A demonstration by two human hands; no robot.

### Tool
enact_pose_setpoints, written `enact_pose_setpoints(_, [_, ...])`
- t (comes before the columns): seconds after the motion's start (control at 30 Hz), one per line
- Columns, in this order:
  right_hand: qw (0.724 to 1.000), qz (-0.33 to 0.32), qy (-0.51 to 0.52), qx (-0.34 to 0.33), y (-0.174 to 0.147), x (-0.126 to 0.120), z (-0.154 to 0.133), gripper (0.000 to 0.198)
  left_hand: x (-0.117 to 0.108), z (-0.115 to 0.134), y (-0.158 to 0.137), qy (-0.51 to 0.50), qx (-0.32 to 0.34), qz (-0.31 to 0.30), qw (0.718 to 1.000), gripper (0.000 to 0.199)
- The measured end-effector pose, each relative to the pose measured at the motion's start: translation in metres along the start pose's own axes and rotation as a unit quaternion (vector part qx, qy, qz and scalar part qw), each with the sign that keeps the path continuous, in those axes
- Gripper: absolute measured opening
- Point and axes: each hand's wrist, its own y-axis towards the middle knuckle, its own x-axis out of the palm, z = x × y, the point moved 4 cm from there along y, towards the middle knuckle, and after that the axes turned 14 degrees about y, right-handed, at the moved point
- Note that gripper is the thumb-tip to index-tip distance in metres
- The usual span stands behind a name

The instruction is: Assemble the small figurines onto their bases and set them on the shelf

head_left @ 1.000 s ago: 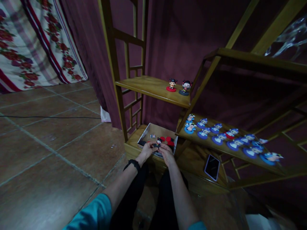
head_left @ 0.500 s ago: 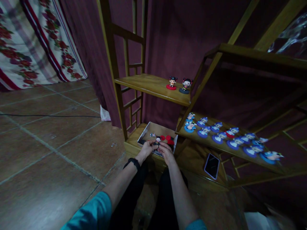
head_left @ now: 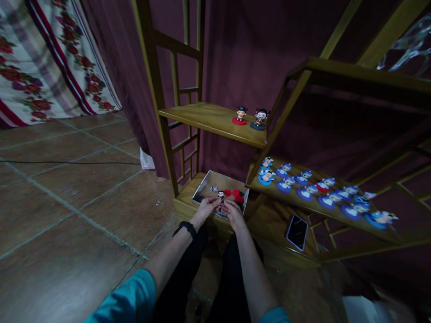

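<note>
Over the open cardboard box, a small black-haired figurine stands upright between my hands. My left hand is closed, its thumb and fingertips pinching the figurine low on its left side. From the other side my right hand is closed with bent fingers at the figurine's lower part, which the fingers mostly hide. Inside the box lie red discs, a dark disc at the left, and a small white-and-dark piece.
On the shelf above stand a figurine on a red base and another on a dark base. Several blue and purple figurines line the right shelf. A phone lies below them. Wooden posts frame the left side.
The figurine has shifted slightly up and left, and my fingers have moved at its lower part. The view has tilted a little; the other figurines stay in place.
</note>
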Motion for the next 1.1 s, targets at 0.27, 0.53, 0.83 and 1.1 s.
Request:
enact_pose_setpoints(0.27, [1.000, 0.005, -0.016, -0.009, -0.003, 0.002, -0.003, 0.028, -0.002, -0.006, -0.002, -0.028, -0.044, -0.011, 0.999, 0.043])
enact_pose_setpoints(0.53, [0.999, 0.005, -0.036, -0.007, -0.007, 0.008, -0.005, 0.029, -0.004, -0.011, -0.006, -0.063, -0.133, -0.028, 0.989, 0.037])
enact_pose_setpoints(0.83, [0.999, 0.014, -0.029, -0.004, -0.001, 0.003, -0.001, 0.028, -0.003, -0.005, -0.007, -0.078, -0.107, -0.020, 0.991, 0.027])
enact_pose_setpoints(1.1, [1.000, 0.019, -0.008, -0.010, -0.001, 0.003, -0.001, 0.028, 0.000, 0.007, -0.007, 0.026, 0.039, 0.019, 0.999, 0.034])
